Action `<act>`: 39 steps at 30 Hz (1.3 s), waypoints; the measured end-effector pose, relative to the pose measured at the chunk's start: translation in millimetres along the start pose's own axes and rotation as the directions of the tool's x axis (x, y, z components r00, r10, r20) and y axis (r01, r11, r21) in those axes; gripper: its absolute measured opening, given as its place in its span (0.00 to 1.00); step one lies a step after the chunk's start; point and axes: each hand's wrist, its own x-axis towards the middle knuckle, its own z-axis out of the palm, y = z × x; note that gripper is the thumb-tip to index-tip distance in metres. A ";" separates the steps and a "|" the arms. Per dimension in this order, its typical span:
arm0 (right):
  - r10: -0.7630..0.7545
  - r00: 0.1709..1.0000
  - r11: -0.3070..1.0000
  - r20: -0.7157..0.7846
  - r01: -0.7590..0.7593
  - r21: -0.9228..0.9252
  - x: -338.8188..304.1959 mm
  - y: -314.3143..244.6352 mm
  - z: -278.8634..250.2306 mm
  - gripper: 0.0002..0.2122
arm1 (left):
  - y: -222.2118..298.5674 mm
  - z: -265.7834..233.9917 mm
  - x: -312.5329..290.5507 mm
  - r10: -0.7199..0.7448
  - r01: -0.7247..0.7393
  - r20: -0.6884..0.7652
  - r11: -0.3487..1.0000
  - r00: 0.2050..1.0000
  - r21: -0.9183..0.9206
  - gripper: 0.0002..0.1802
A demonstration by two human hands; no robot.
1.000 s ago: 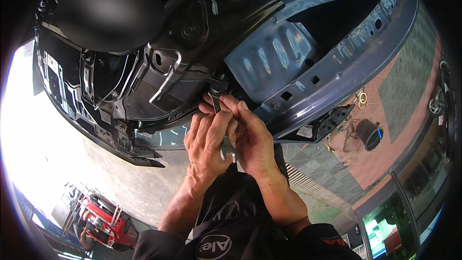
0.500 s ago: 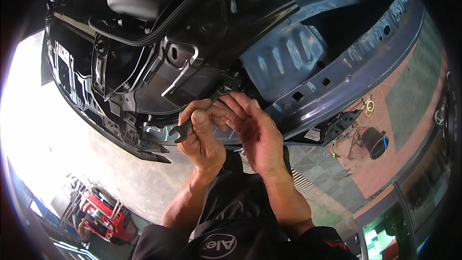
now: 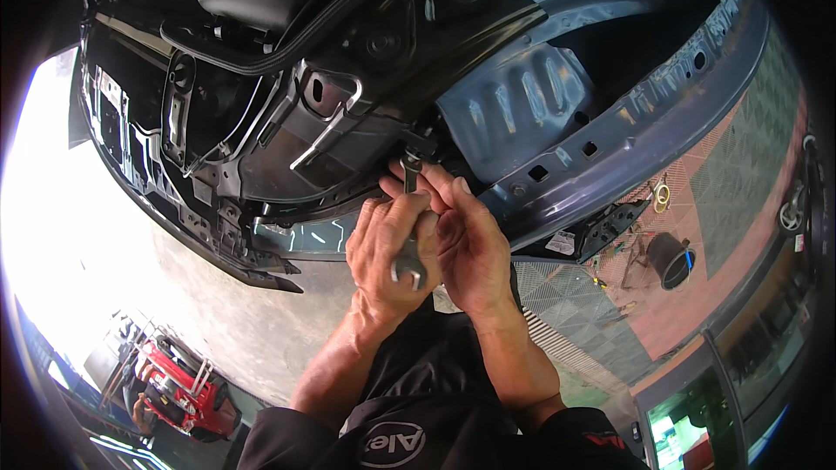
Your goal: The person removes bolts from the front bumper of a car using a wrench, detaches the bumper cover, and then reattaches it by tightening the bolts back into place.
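A metal wrench [image 3: 409, 177] is gripped in my left hand [image 3: 383, 244], with fingers closed around its middle. Its open-jawed end points back toward me below the thumb. The far end reaches up to a small dark bracket with a bolt [image 3: 413, 154] at the car body's inner edge; whether it sits on the bolt I cannot tell. Close alongside, my right hand [image 3: 475, 252] has its fingers stretched forward behind the wrench and its palm turned toward it. Some of its fingertips lie hidden behind the wrench and left hand.
Bluish-grey fender metal [image 3: 514, 109] curves away to the right, and a black engine bay [image 3: 261, 0] spans the upper left. On the tiled floor stands a black bucket [image 3: 669, 261], with a tape roll [image 3: 662, 198] and scattered tools nearby. A red machine [image 3: 187, 383] stands lower left.
My left hand has moved right and turned, so the wrench now points up toward the bolt instead of left. The right hand stays nearly in place.
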 end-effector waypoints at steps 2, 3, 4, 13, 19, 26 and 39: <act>-0.011 1.000 0.999 0.025 0.010 0.031 -0.5 -2.1 5.4 0.30 | 4.0 2.9 -1.5 -0.024 0.024 -0.003 0.999 1.000 0.040 0.11; -0.018 0.999 0.999 0.034 0.016 0.046 -1.1 -3.6 8.0 0.30 | 5.7 2.0 -0.8 -0.027 0.026 0.028 0.998 0.999 0.062 0.10; -0.015 0.999 0.998 0.029 0.013 0.054 -1.2 -3.8 8.5 0.30 | 7.4 1.5 0.5 -0.032 0.027 0.058 0.996 0.998 0.084 0.08; -0.024 0.999 0.999 0.035 0.023 0.042 -4.1 -4.7 5.6 0.29 | 3.5 -1.9 24.7 -0.588 0.554 -0.020 0.772 0.808 -0.312 0.17; -0.028 0.999 0.999 0.046 0.027 0.022 -3.7 -6.1 11.3 0.31 | 9.1 -18.0 16.6 -0.573 0.524 -0.087 0.793 0.815 -0.311 0.25; -0.013 1.000 1.000 -0.006 0.013 -0.024 -3.5 -7.2 7.8 0.31 | 0.3 2.3 -9.1 -0.327 0.302 -0.040 0.909 0.944 -0.288 0.10; -0.085 0.991 0.996 0.100 0.083 0.023 -0.3 -1.7 1.5 0.28 | 12.3 -6.4 38.6 -0.768 0.716 0.000 0.597 0.640 -0.362 0.27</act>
